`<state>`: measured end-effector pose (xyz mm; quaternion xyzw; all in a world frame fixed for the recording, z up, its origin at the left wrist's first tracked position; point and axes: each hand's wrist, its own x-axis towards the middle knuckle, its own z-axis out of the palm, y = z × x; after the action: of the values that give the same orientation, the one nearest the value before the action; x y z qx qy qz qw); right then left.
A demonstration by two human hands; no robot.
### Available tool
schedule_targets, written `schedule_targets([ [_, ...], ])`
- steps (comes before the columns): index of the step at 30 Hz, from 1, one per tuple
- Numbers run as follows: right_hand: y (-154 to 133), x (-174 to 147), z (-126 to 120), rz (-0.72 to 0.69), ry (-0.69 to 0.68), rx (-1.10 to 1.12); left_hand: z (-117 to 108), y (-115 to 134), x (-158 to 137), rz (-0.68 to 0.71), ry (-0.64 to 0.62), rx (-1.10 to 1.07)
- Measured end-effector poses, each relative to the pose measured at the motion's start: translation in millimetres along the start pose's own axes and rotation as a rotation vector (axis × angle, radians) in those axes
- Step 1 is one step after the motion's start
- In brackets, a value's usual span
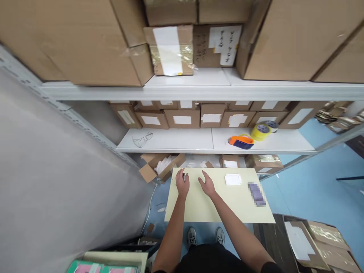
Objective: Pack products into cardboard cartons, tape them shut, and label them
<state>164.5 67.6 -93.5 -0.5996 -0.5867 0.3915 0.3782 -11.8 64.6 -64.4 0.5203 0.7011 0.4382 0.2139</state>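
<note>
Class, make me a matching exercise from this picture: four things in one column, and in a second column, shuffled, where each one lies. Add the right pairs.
Things:
1. tape dispenser
2. safety glasses
3. white packet
4. left hand

Places:
A. left end of the white shelf
B. on the pale table, right of both hands
C. near the table's far left corner
D. on the shelf beside the yellow tape roll

Pairs: 1-D, 2-A, 3-B, 4-C

orange tape dispenser (241, 141), yellow tape roll (260, 132), safety glasses (142, 139), shelved cardboard boxes (182, 119)
</note>
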Motion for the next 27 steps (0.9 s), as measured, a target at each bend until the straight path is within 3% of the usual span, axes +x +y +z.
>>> schedule_targets([
  [9, 13.2, -2.0, -154.7, -0.116, 0.244, -0.203, 82.8, 116.1, -23.2, 0.115, -0.152, -0.082],
  [14, 5.0, 43.8, -240.4, -0.264, 0.31, -0.38, 100.0, 162.2, -50.3, 0.189, -0.26, -0.141],
  [17, -11.4, 90.2, -279.9, -0.351, 0.299, -0.488, 92.2, 168.6, -74.2, 0.186, -0.295, -0.139],
  [20, -25.8, 131.2, -302.5, -0.322, 0.251, -0.607, 74.0, 158.8, -97.7, 0.181, -0.279, -0.091],
  [23, -31.8, 155.0, -311.5, -0.244, 0.165, -0.709, 46.8, 139.7, -116.3, 0.163, -0.233, -0.017],
  [27, -37.8, 162.3, -312.0, -0.282, 0.121, -0.781, 4.5, 115.3, -135.1, 0.091, -0.1, 0.054],
])
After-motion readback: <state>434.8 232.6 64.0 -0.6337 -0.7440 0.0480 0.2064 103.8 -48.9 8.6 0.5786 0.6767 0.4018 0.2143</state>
